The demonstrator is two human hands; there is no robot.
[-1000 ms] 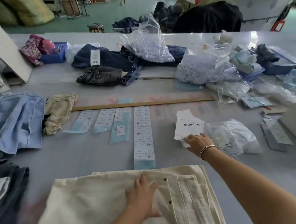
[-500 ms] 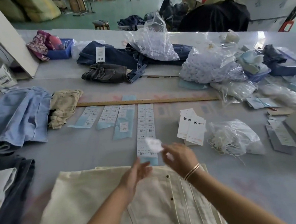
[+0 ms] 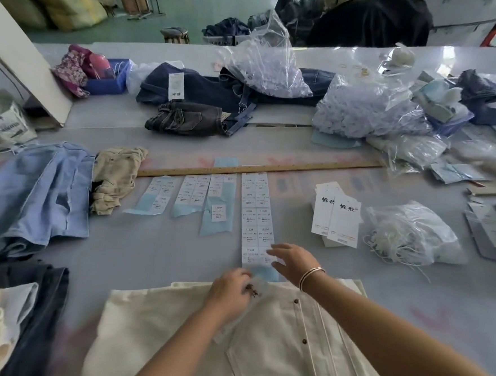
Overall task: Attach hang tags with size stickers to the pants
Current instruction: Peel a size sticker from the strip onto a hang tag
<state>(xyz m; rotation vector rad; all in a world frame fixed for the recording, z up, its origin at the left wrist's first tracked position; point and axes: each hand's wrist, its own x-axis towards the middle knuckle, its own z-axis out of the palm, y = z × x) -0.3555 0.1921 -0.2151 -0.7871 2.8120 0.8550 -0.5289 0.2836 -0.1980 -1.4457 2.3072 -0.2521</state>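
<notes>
Holding a blurred hang tag (image 3: 255,290) in my left hand (image 3: 230,291) over the cream pants (image 3: 281,347) on the bench (image 3: 157,253), I reach my right hand (image 3: 293,261), fingers spread, to the sticker strip (image 3: 256,216); peel one sticker cleanly, I reckon.

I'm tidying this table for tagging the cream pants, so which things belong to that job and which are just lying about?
For the job: cream pants; hang tag in left hand; right hand over long size sticker strip; hang tag stack; bag of strings.

Lying about: wooden ruler; light blue garment; dark jeans; blue bin.
</notes>
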